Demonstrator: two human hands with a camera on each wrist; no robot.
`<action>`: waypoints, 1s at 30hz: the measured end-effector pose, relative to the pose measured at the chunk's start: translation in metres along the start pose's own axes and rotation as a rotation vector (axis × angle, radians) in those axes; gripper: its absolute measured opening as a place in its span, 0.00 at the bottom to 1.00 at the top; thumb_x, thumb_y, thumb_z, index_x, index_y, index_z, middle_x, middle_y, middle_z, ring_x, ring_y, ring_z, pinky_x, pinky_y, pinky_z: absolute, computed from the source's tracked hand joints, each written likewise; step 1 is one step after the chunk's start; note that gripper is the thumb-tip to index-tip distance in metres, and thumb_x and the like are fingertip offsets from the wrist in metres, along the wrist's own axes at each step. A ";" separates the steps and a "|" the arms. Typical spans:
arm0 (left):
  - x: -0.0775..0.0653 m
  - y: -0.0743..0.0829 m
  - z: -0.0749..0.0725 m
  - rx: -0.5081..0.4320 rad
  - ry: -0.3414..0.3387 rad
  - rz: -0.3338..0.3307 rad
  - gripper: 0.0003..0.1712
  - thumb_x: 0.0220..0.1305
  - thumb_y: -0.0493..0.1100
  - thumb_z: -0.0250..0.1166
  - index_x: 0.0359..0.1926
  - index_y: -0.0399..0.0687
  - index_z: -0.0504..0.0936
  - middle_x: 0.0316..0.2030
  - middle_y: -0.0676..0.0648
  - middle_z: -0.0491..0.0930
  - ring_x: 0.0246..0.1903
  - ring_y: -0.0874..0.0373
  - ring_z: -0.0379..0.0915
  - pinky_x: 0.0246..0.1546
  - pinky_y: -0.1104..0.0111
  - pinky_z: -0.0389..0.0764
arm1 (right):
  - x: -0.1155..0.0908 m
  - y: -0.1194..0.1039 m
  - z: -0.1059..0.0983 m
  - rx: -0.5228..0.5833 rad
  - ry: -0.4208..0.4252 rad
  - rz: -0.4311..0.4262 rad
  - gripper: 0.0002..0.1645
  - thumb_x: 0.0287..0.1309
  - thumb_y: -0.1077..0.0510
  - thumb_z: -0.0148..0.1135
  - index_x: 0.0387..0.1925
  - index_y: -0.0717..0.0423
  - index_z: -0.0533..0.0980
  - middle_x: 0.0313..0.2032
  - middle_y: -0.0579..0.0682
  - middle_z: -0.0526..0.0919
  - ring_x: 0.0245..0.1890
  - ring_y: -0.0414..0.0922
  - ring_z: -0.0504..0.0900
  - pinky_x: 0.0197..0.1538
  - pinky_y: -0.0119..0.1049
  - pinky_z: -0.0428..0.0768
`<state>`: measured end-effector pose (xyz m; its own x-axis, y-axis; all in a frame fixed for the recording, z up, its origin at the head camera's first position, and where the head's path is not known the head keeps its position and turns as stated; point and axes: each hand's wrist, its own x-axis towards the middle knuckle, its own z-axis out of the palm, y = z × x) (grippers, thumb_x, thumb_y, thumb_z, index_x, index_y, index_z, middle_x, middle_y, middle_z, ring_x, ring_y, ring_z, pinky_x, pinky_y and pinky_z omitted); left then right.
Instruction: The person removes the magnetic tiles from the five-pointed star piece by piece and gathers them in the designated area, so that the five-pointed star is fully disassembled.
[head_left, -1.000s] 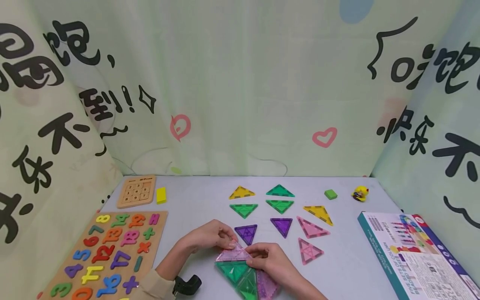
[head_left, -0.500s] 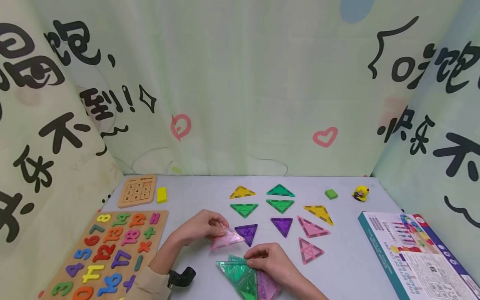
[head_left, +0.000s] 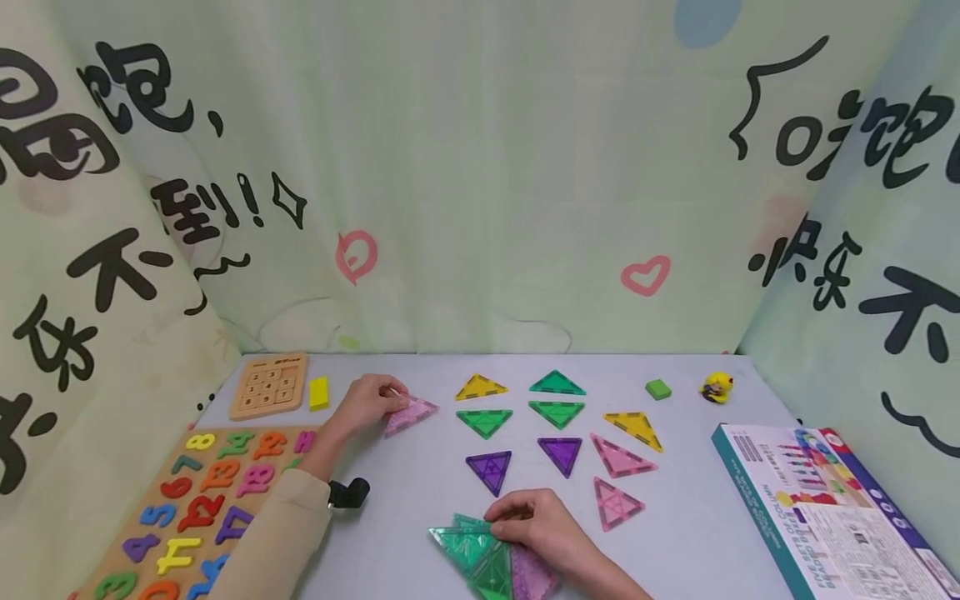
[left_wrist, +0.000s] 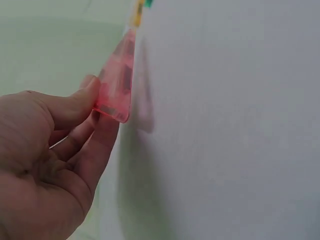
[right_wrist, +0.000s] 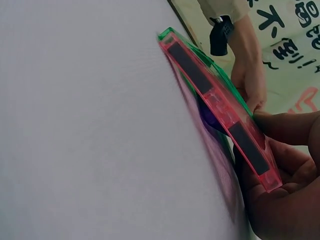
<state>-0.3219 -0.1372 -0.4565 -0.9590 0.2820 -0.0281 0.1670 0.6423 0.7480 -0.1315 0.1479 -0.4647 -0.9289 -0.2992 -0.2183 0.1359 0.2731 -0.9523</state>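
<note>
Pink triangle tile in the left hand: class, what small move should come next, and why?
Probably lower it flat and let go. The left hand pinches the pink triangle tile just above the table, left of the yellow triangle that heads the laid-out rows.

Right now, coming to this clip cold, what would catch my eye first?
Most striking are the coloured translucent triangle tiles laid out in rows at the middle of the grey table. The left hand pinches a pink triangle at the left of those rows, while the right hand holds a joined green-and-pink cluster at the near edge. A bright number puzzle board fills the left side.
</note>
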 end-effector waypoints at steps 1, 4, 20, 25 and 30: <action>0.004 -0.004 -0.001 0.024 0.008 0.002 0.10 0.65 0.41 0.67 0.46 0.42 0.85 0.35 0.44 0.83 0.32 0.56 0.73 0.32 0.72 0.74 | 0.000 0.000 0.001 0.007 -0.003 -0.002 0.13 0.57 0.58 0.69 0.41 0.61 0.84 0.39 0.51 0.88 0.36 0.40 0.81 0.39 0.29 0.80; 0.013 -0.009 -0.005 0.092 0.034 -0.015 0.12 0.66 0.42 0.66 0.47 0.43 0.85 0.37 0.44 0.83 0.34 0.54 0.73 0.33 0.70 0.75 | 0.000 -0.001 0.003 0.027 -0.011 -0.004 0.13 0.57 0.58 0.69 0.41 0.62 0.84 0.39 0.51 0.88 0.36 0.40 0.81 0.39 0.28 0.80; -0.013 0.024 0.006 0.196 0.078 -0.030 0.16 0.65 0.44 0.67 0.53 0.47 0.83 0.45 0.44 0.82 0.43 0.51 0.75 0.41 0.64 0.83 | -0.001 -0.001 0.004 0.051 0.033 0.001 0.13 0.56 0.59 0.69 0.41 0.63 0.84 0.38 0.51 0.88 0.36 0.39 0.81 0.39 0.29 0.80; -0.049 0.043 0.017 0.101 -0.048 0.054 0.13 0.65 0.44 0.67 0.49 0.49 0.85 0.37 0.51 0.82 0.38 0.57 0.74 0.37 0.68 0.80 | 0.000 -0.002 0.006 0.089 0.078 -0.002 0.14 0.56 0.59 0.69 0.42 0.64 0.83 0.38 0.50 0.88 0.38 0.39 0.82 0.41 0.30 0.81; -0.081 0.051 0.029 -0.011 -0.372 0.163 0.10 0.66 0.47 0.66 0.46 0.51 0.86 0.36 0.55 0.84 0.34 0.60 0.73 0.33 0.69 0.76 | 0.002 -0.003 0.009 0.096 0.113 -0.012 0.15 0.56 0.59 0.69 0.42 0.65 0.83 0.38 0.49 0.88 0.37 0.39 0.82 0.41 0.30 0.81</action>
<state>-0.2292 -0.1064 -0.4350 -0.7715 0.6194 -0.1453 0.3053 0.5608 0.7696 -0.1306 0.1387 -0.4642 -0.9629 -0.1952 -0.1862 0.1515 0.1797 -0.9720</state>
